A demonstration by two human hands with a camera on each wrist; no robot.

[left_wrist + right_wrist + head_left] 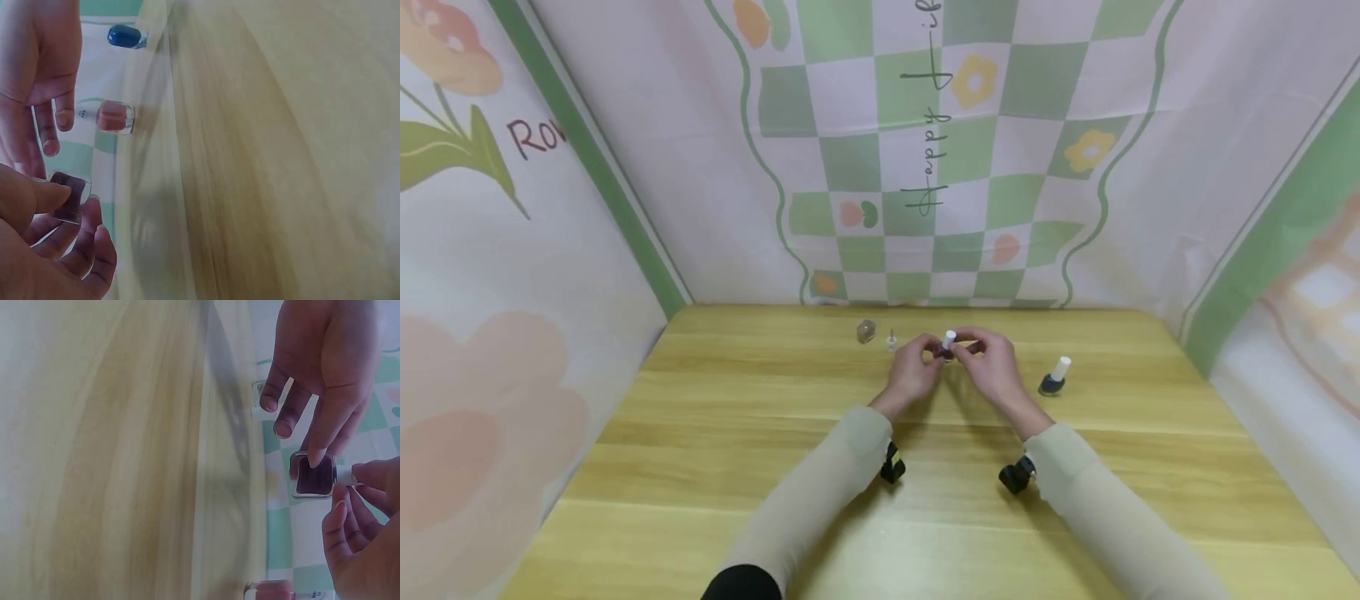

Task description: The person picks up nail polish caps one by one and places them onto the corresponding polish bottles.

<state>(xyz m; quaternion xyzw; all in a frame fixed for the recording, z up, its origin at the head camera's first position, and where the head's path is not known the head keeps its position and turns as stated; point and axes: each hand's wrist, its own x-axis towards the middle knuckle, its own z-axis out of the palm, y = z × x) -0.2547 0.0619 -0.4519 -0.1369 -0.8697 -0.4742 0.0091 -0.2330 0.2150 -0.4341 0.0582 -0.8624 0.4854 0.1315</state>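
Note:
A dark maroon nail polish bottle is between both hands over the far part of the table. My left hand holds its glass body between thumb and fingers. With thumb and fingertips, my right hand pinches the white cap, which sits at the bottle's neck; whether it is loose I cannot tell. Left of the hands are an uncapped, greyish clear bottle and a separate white brush cap. A pinkish-red polish bottle stands beyond my right hand, apparently hidden by it in the head view.
A dark blue polish bottle with a white cap stands on the right. All of it is on a wooden table, whose far edge meets a patterned cloth backdrop. Cloth also hangs along both sides.

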